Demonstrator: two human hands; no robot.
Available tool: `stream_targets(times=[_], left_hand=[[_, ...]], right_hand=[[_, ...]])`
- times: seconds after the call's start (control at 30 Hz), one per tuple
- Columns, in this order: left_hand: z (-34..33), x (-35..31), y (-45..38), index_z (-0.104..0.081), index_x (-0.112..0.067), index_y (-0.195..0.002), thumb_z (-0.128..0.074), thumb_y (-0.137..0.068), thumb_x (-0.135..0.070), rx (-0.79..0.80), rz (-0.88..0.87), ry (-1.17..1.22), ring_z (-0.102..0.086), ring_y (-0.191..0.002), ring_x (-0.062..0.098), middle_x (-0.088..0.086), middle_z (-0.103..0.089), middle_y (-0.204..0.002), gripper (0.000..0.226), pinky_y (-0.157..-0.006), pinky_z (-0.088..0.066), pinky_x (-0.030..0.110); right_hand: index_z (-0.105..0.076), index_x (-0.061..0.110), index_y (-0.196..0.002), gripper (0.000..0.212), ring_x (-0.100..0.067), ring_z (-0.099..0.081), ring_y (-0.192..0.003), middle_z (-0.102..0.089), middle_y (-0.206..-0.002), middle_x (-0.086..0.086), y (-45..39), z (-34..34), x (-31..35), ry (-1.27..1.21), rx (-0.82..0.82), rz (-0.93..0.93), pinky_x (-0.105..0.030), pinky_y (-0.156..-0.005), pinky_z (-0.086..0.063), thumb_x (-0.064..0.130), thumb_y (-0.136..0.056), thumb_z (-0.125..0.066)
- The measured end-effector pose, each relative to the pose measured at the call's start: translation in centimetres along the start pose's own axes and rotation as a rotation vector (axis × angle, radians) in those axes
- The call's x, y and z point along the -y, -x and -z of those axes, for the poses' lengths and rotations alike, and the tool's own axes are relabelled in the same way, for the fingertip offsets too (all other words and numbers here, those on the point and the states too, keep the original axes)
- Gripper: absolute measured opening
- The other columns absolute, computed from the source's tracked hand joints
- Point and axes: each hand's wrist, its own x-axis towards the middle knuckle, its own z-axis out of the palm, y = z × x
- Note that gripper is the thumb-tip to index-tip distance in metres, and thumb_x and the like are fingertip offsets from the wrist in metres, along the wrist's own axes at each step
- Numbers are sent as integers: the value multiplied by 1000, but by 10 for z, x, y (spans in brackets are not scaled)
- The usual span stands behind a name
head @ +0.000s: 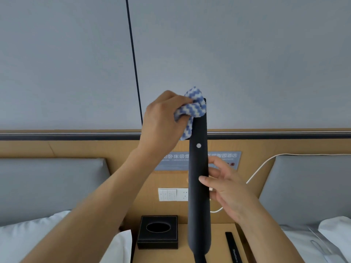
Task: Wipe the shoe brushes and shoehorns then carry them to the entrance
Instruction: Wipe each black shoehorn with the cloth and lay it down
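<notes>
We stood between two beds, facing a matte grey wall panel (247, 54) that filled the upper frame above a pale wood-grain headboard (95, 149). Grey padded cushions sat at the left and right edges, white pillows (28, 242) in the lower corners.

At centre frame we held a long black shoehorn (198, 168) upright: smooth, stiff, slim at the top, flaring to a rounded scoop near the bottom edge, with a small pale dot on its shaft. Our right hand (226, 188) pinched its middle, thumb across the front and fingers behind. Our left hand (163, 118) gripped a nubby blue-and-white zigzag cloth (193, 109) wrapped over the shoehorn's top end.

To wipe it well, we judged, the cloth should stay folded round both faces and run down the whole length in one firm pull, the right hand steadying and shifting so no patch went unwiped.

On the bedside table (214, 228) at lower centre sat a black stitched leather-look tissue box (158, 232) and, to its right, a second black shoehorn (232, 245), flat and lettered.
</notes>
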Motion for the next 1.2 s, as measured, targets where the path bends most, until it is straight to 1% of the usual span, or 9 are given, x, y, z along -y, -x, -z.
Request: stream_targets(times=[0.13,0.27,0.43,0.53,0.67,0.73,0.9,1.0,1.2], left_hand=[[-8,0,-16,-74,-10,-111,-61,-84,-2,60,-96,-174,-62,-90,28,8,-64,-103,31,-70,-51,43],[-17,-3,-14,-74,-9,-108,-56,-85,-1,185,-117,-231,-60,-92,31,11,-64,-104,31,-72,-50,46],[-23,-12,10,-77,-6,-95,-48,-80,-8,314,-153,-174,-60,-74,35,15,-61,-86,32,-64,-50,47],[-28,-16,25,-74,-3,-84,-51,-81,-8,375,-158,-150,-57,-68,34,15,-59,-82,24,-59,-49,46],[-36,-16,45,-76,-10,-95,-56,-83,-11,432,-131,-159,-58,-77,32,10,-61,-92,24,-62,-48,43],[-38,-16,55,-75,-11,-94,-53,-84,-19,429,-113,-169,-57,-73,30,8,-59,-91,26,-58,-46,41],[-44,-12,78,-67,-5,-95,-60,-88,-10,389,12,-145,-56,-69,28,7,-56,-87,12,-58,-47,44],[-45,-8,87,-66,-4,-95,-58,-86,-4,378,93,-129,-55,-69,28,7,-54,-85,12,-63,-47,47],[-42,-6,93,-65,-7,-95,-56,-88,-8,380,148,-163,-53,-73,23,4,-52,-90,11,-62,-46,38]], right_hand=[[-62,24,-119,38,-22,-74,-99,-77,-106,-4,0,-2,7,64,-19,52,-41,-84,-62,-4,-92,-63],[-62,26,-119,39,-22,-74,-95,-78,-104,-5,-1,0,15,88,-41,104,-38,-82,-62,-1,-92,-64],[-62,26,-119,38,-23,-74,-98,-78,-105,-6,-7,6,19,52,-100,120,-42,-85,-60,0,-92,-65],[-61,27,-124,45,-24,-73,-103,-77,-108,-5,-12,9,17,-38,-132,127,-43,-87,-58,-2,-90,-67],[-61,25,-128,60,-28,-71,-108,-75,-113,-9,-15,11,10,-264,-59,120,-40,-84,-60,-18,-87,-57],[-59,19,-130,66,-34,-69,-112,-71,-119,-15,-16,13,7,-471,32,93,-47,-85,-59,-24,-81,-50],[-65,2,-112,26,-40,-68,-108,-65,-124,-25,-16,14,1,-671,29,-9,-60,-84,-56,10,-89,-57],[-78,6,-104,33,-38,-70,-108,-72,-118,-20,-19,11,-3,-670,-75,-77,-64,-85,-55,33,-96,-60],[-66,9,-118,27,-31,-73,-104,-73,-117,-18,-20,5,-9,-583,-186,-93,-57,-85,-57,26,-102,-52]])
